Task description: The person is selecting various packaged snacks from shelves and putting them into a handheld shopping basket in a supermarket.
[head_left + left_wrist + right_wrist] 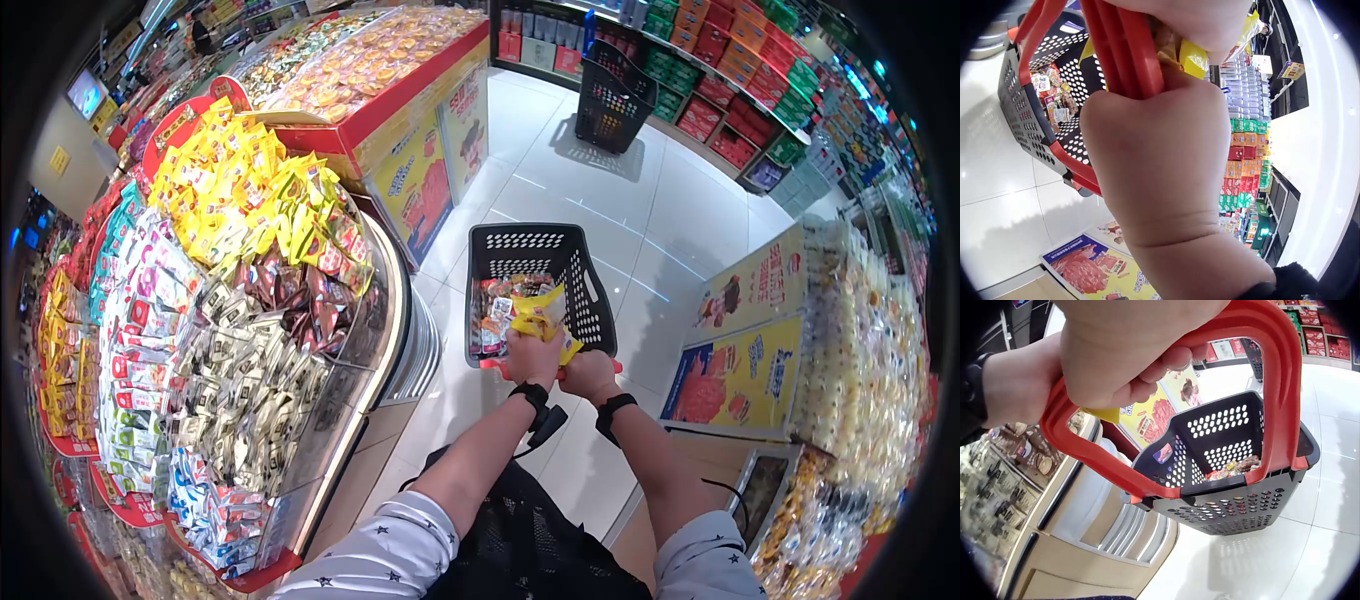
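My left hand (535,357) (1200,19) grips yellow packets (538,315) (1194,59) above a black basket (590,300) (1219,422). Close beside it, my right hand (590,377) (1157,147) (1138,340) curls round the basket's red handle (1138,53) (1282,394). In the head view the packets rise past the left fingers, with one yellow end between the hands. Small wrapped items (495,310) (1054,103) (1235,467) lie in the bottom of the basket. The left fingertips are hidden in the head view.
A rounded counter of wrapped snacks (250,340) stands on the left, with a boxed display (425,170) behind it. Another black basket (612,100) stands farther ahead on pale floor tiles. Hanging packets (860,340) and a poster-covered stand (740,370) are at the right.
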`<state>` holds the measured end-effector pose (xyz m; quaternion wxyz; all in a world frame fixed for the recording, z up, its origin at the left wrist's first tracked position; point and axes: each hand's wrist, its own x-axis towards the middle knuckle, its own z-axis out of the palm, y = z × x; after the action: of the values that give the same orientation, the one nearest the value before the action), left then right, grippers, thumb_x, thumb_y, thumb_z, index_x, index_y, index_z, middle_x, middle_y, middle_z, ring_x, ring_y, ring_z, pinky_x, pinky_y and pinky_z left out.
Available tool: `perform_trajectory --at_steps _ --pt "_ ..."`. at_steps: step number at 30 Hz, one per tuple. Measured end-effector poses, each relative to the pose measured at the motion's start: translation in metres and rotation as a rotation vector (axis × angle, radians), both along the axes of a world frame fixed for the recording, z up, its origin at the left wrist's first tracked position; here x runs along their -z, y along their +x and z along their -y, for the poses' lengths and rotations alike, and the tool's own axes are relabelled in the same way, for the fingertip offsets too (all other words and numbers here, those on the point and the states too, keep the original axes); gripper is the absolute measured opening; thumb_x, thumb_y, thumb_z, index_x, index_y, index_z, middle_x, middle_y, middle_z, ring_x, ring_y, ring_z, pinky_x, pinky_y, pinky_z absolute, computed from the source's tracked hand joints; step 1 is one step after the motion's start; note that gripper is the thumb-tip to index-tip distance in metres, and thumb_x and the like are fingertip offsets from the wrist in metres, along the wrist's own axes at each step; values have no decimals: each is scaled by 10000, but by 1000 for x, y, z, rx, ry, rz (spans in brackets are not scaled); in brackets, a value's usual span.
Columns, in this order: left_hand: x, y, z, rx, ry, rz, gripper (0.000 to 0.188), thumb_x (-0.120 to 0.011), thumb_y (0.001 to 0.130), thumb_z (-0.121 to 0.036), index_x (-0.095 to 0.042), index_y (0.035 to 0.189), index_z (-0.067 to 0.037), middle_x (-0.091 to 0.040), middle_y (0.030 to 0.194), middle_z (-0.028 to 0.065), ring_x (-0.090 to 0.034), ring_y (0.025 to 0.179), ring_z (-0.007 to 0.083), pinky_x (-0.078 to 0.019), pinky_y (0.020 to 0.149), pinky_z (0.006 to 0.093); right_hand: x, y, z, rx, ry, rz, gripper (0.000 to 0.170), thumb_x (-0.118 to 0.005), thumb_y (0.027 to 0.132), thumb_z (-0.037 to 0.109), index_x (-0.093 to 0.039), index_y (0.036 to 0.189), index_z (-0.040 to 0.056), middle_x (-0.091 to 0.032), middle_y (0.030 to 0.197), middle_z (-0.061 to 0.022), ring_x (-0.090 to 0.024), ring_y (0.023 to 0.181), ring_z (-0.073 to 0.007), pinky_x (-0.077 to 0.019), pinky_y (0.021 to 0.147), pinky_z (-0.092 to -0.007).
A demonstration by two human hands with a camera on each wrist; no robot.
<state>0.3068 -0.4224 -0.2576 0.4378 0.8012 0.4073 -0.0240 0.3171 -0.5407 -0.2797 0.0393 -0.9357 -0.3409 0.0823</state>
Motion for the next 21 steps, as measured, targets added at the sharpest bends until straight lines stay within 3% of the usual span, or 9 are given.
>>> perform_trajectory --at_steps 3,8,11,13,15,17,19,21 --pt "-2 61 -13 -56 21 -9 652 -659 642 -511 -507 1037 -14 -490 1037 109 -561 888 297 -470 720 396 6 65 -15 -48 -13 22 130 -580 619 244 -589 569 124 -594 545 -59 -591 487 -237 -469 479 -343" --pt "-7 123 -28 47 33 14 648 -639 662 -510 -505 1070 -25 -471 1078 95 -535 952 285 -462 748 395 9 122 -28 -50 10 38 144 -579 622 252 -576 539 134 -585 525 -55 -591 486 -230 -468 476 -344" --pt "0 161 -38 6 26 43 636 -635 671 -500 -504 1077 -27 -453 1099 95 -514 977 290 -450 777 391 2 162 -41 -54 -14 57 144 -583 618 255 -573 535 138 -583 520 -52 -591 487 -225 -469 478 -343" --pt "0 166 -38 106 -12 -4 634 -630 679 -499 -503 1077 -22 -439 1112 102 -506 975 301 -436 806 381 3 164 -37 -47 -27 50 143 -584 616 257 -573 537 139 -583 521 -51 -591 487 -222 -471 480 -343" --pt "5 204 -58 94 52 91 642 -643 673 -490 -500 1061 0 -437 1104 122 -504 974 292 -433 804 379 -3 206 -60 -11 -79 49 144 -592 611 269 -582 553 138 -586 528 -47 -594 497 -218 -475 487 -341" --pt "8 217 -64 -2 -22 143 644 -676 666 -461 -493 1046 25 -480 1057 147 -535 940 290 -452 768 384 -1 219 -61 -2 -106 27 144 -600 604 274 -597 591 131 -595 552 -47 -599 511 -220 -480 493 -341" --pt "20 227 -72 -34 -160 262 565 -688 677 -461 -570 973 6 -584 915 135 -597 817 299 -481 690 371 4 231 -63 -14 -98 -9 160 -611 612 263 -618 686 122 -614 616 -53 -610 564 -228 -488 512 -347" --pt "17 238 -90 -105 -210 380 487 -702 692 -397 -590 933 12 -625 853 126 -622 771 259 -491 644 341 2 244 -71 42 -93 -52 197 -617 622 277 -617 739 119 -617 646 -65 -608 598 -253 -491 546 -362"
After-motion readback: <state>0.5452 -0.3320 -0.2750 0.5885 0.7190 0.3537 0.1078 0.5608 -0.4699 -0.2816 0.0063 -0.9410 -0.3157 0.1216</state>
